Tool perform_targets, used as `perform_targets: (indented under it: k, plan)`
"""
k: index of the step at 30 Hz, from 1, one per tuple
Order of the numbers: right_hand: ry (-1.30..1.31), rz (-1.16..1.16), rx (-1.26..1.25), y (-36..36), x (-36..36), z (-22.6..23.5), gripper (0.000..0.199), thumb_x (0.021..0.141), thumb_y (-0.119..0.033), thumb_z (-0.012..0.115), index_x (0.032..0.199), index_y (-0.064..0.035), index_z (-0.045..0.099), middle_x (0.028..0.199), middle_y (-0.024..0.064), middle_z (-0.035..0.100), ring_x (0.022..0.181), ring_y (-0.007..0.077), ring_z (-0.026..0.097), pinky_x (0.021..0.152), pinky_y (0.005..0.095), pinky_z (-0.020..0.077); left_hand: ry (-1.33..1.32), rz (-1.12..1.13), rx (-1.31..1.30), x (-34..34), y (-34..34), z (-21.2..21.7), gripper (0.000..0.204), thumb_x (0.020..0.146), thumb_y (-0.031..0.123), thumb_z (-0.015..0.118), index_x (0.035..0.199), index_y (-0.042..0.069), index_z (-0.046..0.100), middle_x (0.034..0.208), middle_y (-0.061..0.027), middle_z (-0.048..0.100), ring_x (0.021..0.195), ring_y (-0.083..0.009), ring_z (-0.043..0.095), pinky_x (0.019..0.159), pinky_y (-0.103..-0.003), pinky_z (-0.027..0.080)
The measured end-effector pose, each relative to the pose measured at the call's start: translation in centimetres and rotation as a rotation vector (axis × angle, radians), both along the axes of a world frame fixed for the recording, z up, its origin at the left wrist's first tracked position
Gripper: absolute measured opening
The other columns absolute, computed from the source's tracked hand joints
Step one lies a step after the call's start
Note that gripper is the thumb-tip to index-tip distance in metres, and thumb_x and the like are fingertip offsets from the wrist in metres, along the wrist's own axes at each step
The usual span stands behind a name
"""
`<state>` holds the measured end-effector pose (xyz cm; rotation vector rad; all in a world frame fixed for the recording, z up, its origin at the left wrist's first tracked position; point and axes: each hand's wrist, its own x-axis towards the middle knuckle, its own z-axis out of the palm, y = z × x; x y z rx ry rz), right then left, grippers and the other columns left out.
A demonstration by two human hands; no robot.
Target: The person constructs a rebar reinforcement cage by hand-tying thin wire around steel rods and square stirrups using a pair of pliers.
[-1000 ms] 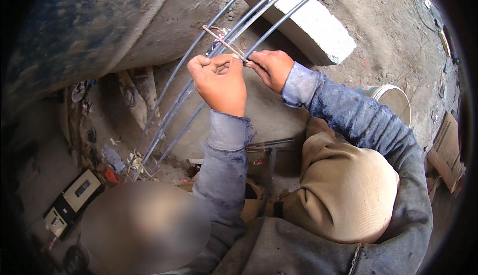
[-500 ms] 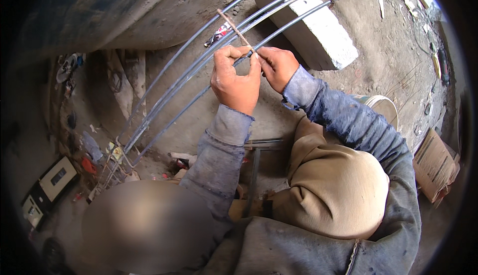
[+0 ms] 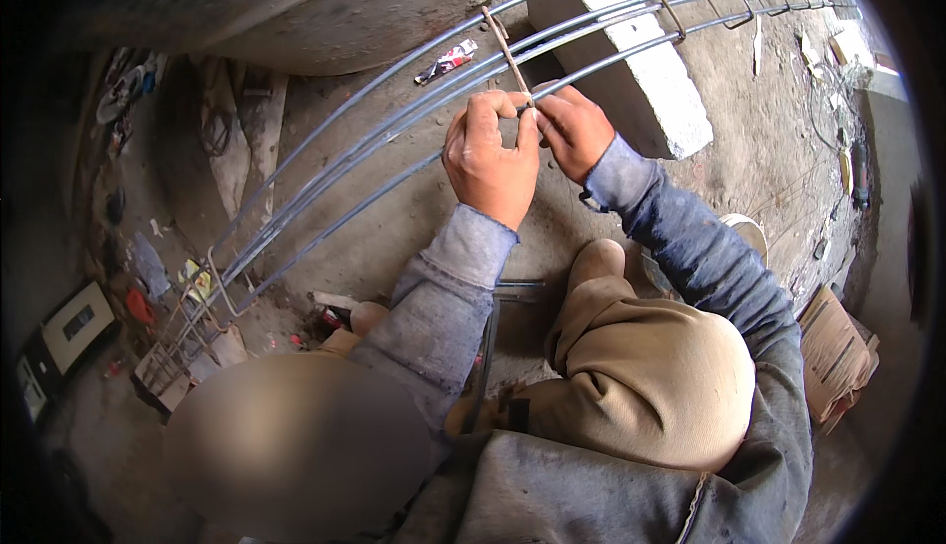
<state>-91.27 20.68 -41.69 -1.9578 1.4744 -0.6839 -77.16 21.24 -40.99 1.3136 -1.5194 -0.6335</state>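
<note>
Long grey steel rods [image 3: 367, 152] run in a curved bundle from lower left to upper right. A thin rusty stirrup [image 3: 506, 49] crosses them, seen nearly edge-on. My left hand [image 3: 490, 160] pinches the stirrup's near end between thumb and forefinger, beside the nearest rod. From the right, my right hand [image 3: 579, 132] closes its fingertips at that same corner, almost touching the left thumb. The fingers hide the exact joint, and any tie wire there cannot be made out. More rectangular stirrups [image 3: 678, 20] stand around the rods farther right.
A white block [image 3: 631, 71] lies beneath the rods, just beyond my right hand. Near it is a red and white packet [image 3: 446, 61]. A bucket [image 3: 746, 234] stands by my right forearm, folded cardboard [image 3: 836, 352] at the right. Scraps litter the ground at left.
Both hands have shifted right along the rods together with the rusty stirrup, bringing it closer to the neighbouring stirrup. The view has also tilted a little, showing more stirrups at upper right.
</note>
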Motion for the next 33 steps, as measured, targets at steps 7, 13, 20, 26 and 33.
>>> perform_targets:
  k: [7,13,20,26,33]
  plan:
    - [-0.077,-0.123,-0.135,0.8,1.1,-1.2,0.017,0.085,-0.009,0.056,0.100,0.0000,0.058,0.099,0.0201,0.058,0.088,0.0393,0.058,0.077,0.0419,0.0482,-0.063,-0.008,-0.009,0.0,-0.3,0.3,0.032,0.068,0.000,0.072,0.085,0.007,0.046,0.088,-0.0093,0.067,0.079,-0.0267,0.065,0.071,-0.036,0.050]
    - [-0.078,-0.075,0.018,0.7,1.0,-0.5,0.009,0.085,-0.007,0.055,0.089,0.0016,0.056,0.081,0.0215,0.057,0.077,0.0402,0.057,0.066,0.0434,0.0463,-0.046,-0.014,-0.018,0.1,-0.4,0.2,0.032,0.068,-0.002,0.072,0.085,0.007,0.046,0.088,-0.0093,0.067,0.080,-0.0264,0.065,0.071,-0.035,0.050]
    - [-0.138,-0.130,0.043,0.8,1.0,-1.0,0.010,0.085,-0.008,0.056,0.084,0.0016,0.054,0.073,0.0201,0.055,0.070,0.0390,0.056,0.060,0.0426,0.0443,-0.037,-0.019,0.050,0.0,-0.5,0.7,0.031,0.069,-0.002,0.072,0.086,0.007,0.047,0.087,-0.0087,0.068,0.080,-0.0252,0.066,0.070,-0.034,0.051]
    - [-0.214,-0.177,0.105,1.0,1.3,-1.2,0.012,0.085,-0.010,0.057,0.085,0.0017,0.058,0.071,0.0195,0.055,0.070,0.0375,0.057,0.061,0.0413,0.0456,-0.040,-0.035,0.017,0.1,-0.6,0.8,0.028,0.068,-0.002,0.072,0.085,0.007,0.050,0.086,-0.0087,0.068,0.080,-0.0244,0.067,0.071,-0.034,0.051]
    - [-0.109,-0.147,-0.009,0.9,0.9,-0.6,0.013,0.084,-0.009,0.058,0.093,-0.0005,0.061,0.081,0.0176,0.059,0.076,0.0373,0.059,0.065,0.0416,0.0483,-0.024,-0.062,0.012,0.0,-1.0,0.7,0.026,0.067,-0.005,0.072,0.086,0.004,0.056,0.085,-0.0085,0.067,0.079,-0.0197,0.067,0.072,-0.031,0.053]
